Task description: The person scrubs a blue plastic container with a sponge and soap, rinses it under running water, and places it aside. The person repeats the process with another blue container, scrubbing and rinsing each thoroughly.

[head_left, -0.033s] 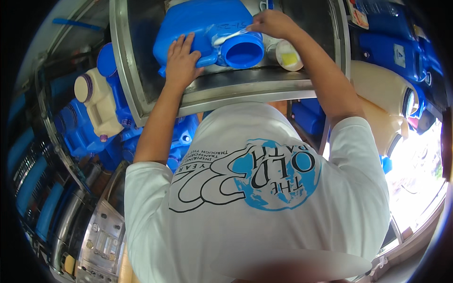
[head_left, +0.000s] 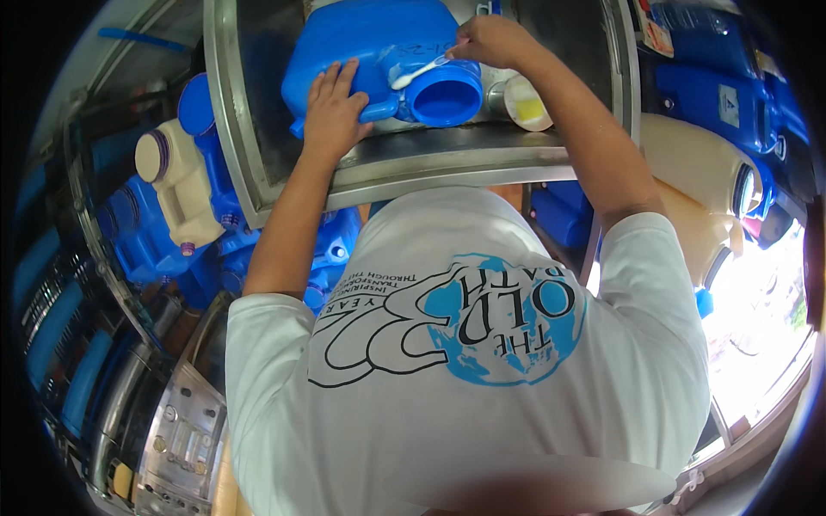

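Note:
A large blue plastic jug (head_left: 348,52) lies on its side in the metal sink, its round uncapped mouth (head_left: 445,99) facing me. My left hand (head_left: 335,107) rests on the jug's left part beside the moulded handle, fingers stretched out over the plastic. In my right hand (head_left: 495,41) is a white toothbrush (head_left: 417,74), pinched by its handle; its head lies against the jug's shoulder, just above the mouth. Some whitish foam shows there. To the right of the mouth, under my right forearm, a round container (head_left: 527,101) lies tipped with something yellow in it.
The sink's steel rim (head_left: 456,168) runs between me and the jug. Cream jugs (head_left: 185,185) and blue ones are stacked at the left. More cream jugs (head_left: 693,142) and blue jugs (head_left: 718,90) stand at the right. A metal panel with gauges (head_left: 185,439) is at lower left.
The toothbrush has shifted and turned slightly, its head now a little lower on the jug's shoulder. Both hands stay in nearly the same places.

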The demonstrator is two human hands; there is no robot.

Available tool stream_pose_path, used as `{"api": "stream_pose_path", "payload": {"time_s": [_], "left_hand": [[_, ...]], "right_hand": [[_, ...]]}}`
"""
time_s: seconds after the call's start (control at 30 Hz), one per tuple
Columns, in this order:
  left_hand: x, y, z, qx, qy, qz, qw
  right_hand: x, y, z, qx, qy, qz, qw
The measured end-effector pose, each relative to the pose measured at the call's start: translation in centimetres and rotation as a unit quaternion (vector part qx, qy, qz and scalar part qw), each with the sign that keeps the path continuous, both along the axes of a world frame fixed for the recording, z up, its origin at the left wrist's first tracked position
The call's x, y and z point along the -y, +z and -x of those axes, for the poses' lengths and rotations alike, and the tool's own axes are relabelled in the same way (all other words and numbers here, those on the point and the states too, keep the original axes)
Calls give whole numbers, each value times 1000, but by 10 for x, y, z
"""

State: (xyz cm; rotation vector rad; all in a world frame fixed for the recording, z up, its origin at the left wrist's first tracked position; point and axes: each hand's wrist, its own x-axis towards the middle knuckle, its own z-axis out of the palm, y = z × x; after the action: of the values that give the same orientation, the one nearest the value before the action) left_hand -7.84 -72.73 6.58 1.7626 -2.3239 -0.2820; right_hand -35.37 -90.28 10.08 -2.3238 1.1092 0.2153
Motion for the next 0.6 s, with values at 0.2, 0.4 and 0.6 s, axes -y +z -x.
{"api": "stream_pose_path", "payload": {"time_s": [0.2,0.4,0.6], "left_hand": [[4,-6,1,-15,-3,14,1000],[11,-9,-8,1,-7,6,1000],[14,-6,-8,12,4,-9,1000]], "right_hand": [[20,39,-57,-143,153,195,958],[-43,12,-114,-86,291,310,901],[-43,17,-123,-60,349,310,882]]}}
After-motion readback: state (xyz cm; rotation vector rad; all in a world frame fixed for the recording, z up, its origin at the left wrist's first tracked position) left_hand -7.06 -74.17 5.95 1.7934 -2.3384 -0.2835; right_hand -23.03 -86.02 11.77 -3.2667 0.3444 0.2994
